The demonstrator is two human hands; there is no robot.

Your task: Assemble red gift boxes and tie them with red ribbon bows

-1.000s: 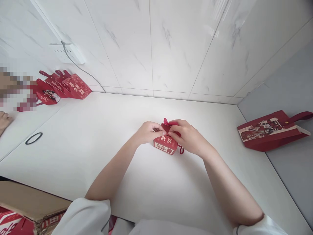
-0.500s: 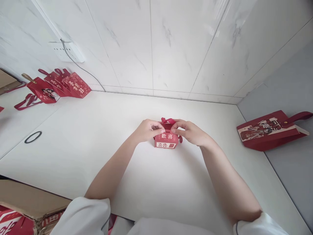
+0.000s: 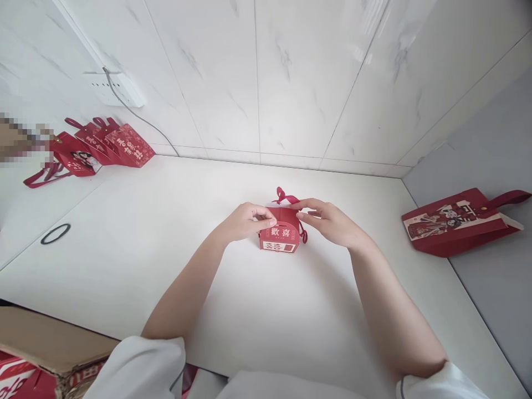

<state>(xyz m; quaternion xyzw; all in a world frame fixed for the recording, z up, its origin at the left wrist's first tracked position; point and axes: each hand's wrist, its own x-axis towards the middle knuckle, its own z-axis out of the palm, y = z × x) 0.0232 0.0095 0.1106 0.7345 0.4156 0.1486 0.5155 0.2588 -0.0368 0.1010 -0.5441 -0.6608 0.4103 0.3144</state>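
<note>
A small red box (image 3: 279,234) stands upright in the middle of a white table (image 3: 166,221), seen from above, between a person's two bare hands. Its rounded front flap carries pale lettering, with a white panel below; the top gapes between front and back. A red ribbon (image 3: 281,195) is tied in a bow at the back, and a red cord (image 3: 304,237) loops out at the right side.

The left hand (image 3: 248,223) pinches the upper left edge of the front flap, thumb in front and fingers behind. The right hand (image 3: 332,223) is at the upper right, its thumb and index finger parted around the side edge; whether they press on the box cannot be told.

Near the wall (image 3: 291,83) at far left, several red bags (image 3: 133,147) stand in an overlapping row, a strap (image 3: 45,174) beside them. Closer lies a dark ring (image 3: 56,234), well apart from the box. At lower left, an open carton (image 3: 50,332) holds red packets (image 3: 25,382). At the table's right edge, a larger red bag (image 3: 453,219) sits tilted, its handle pointing right. Above the row, a cable (image 3: 145,122) runs down from a socket (image 3: 116,88).
</note>
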